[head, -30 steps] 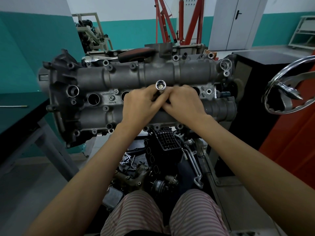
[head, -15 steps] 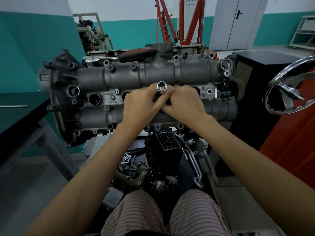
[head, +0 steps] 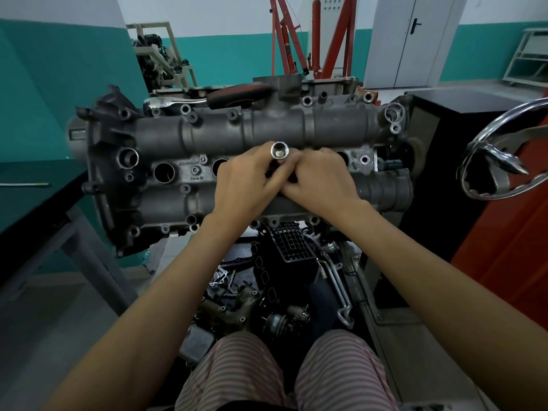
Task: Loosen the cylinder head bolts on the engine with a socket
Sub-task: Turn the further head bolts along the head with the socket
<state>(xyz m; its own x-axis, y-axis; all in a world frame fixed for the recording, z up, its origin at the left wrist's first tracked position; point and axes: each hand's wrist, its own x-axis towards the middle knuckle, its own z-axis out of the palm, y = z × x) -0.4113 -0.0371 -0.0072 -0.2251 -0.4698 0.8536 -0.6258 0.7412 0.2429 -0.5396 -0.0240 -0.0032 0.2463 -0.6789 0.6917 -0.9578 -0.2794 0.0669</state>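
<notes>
Over the engine point(head: 296, 129), both hands are pinching the socket point(head: 280, 150) (left hand point(head: 246, 185), right hand point(head: 321, 180)), its open end facing up.

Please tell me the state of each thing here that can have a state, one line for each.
socket: held upright between both hands, open end up
left hand: grips the socket
right hand: fingers on the socket's lower part; exact grip hidden
cylinder head cover: still mounted on the engine
ratchet: lying unused behind the cover
door: closed
</notes>
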